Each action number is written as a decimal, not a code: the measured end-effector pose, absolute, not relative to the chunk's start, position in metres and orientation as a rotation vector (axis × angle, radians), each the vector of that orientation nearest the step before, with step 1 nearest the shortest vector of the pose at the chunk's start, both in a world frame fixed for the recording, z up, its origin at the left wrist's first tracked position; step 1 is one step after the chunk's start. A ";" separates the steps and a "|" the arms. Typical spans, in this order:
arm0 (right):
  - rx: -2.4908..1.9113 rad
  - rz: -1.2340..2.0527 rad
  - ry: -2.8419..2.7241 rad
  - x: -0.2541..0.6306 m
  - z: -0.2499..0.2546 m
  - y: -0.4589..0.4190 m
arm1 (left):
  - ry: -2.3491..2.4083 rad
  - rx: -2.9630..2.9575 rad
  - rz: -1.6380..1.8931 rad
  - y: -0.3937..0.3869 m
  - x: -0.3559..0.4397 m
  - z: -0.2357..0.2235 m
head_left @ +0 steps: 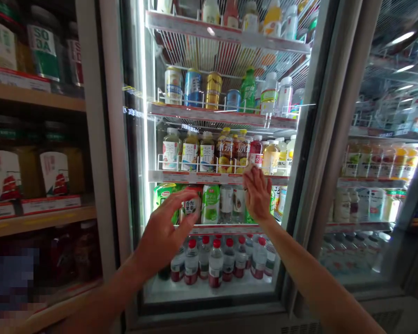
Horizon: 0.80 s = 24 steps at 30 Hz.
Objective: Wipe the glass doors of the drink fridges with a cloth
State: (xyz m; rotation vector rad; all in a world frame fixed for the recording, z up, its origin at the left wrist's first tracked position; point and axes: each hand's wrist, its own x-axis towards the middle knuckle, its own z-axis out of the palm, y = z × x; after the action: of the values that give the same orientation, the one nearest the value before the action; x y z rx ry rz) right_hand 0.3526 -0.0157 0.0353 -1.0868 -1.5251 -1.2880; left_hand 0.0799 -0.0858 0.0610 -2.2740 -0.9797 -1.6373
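Observation:
My left hand (169, 227) is raised in front of the glass-fronted drinks fridge (209, 308). Its fingers are stretched out, thumb apart, with nothing held. Behind it stand a dark-labelled tea bottle (191, 208) and a green bottle (163, 192), partly covered. Further right, my right hand (258, 194) reaches to the front of the shelf edge strip (209, 177), just below a red-labelled bottle (256, 152). Its fingers point up and look extended. A pale blur lies at the fingertips, too unclear to name. Whether this hand touches the glass cannot be seen.
Wire shelves hold cans (214, 90), yellow-labelled iced tea bottles (225, 150) and red-capped bottles (216, 263). On the left, wooden shelving (38, 96) carries large dark jars (61, 160). The metal door frame (329, 153) separates a second fridge with more bottles (386, 160).

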 end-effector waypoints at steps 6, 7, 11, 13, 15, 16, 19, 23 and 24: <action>-0.891 -1.423 -1.991 0.377 0.028 -0.020 | -1.044 -2.078 -1.202 -0.020 0.102 0.021; -0.966 -1.402 -1.889 0.386 0.026 -0.020 | -1.042 -2.054 -1.148 -0.014 0.104 0.014; -1.184 -1.282 -1.306 0.421 0.008 -0.025 | -1.050 -1.988 -1.067 -0.007 0.105 0.000; -1.139 -1.333 -1.521 0.431 -0.007 -0.029 | -1.070 -1.975 -1.065 -0.008 0.107 -0.002; -1.101 -1.357 -1.778 0.436 -0.013 -0.032 | -1.086 -1.972 -1.077 -0.009 0.112 -0.003; -1.122 -1.343 -1.768 0.437 -0.010 -0.032 | -1.091 -1.970 -1.090 -0.009 0.115 -0.004; -1.245 -1.222 -1.325 0.440 0.005 -0.030 | -1.124 -1.955 -1.144 -0.009 0.121 -0.007; -1.210 -1.243 -1.452 0.442 0.001 -0.030 | -1.137 -1.972 -1.154 -0.012 0.122 -0.012; -1.169 -1.289 -1.611 0.445 -0.004 -0.031 | -1.126 -1.985 -1.145 -0.012 0.122 -0.013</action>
State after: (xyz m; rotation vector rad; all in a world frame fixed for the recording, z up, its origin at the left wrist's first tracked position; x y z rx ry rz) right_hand 0.4450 -0.0305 -0.0038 -1.1687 -1.6114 -1.2888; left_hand 0.1221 -0.0124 -0.0133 -1.9852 -1.1263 -1.1450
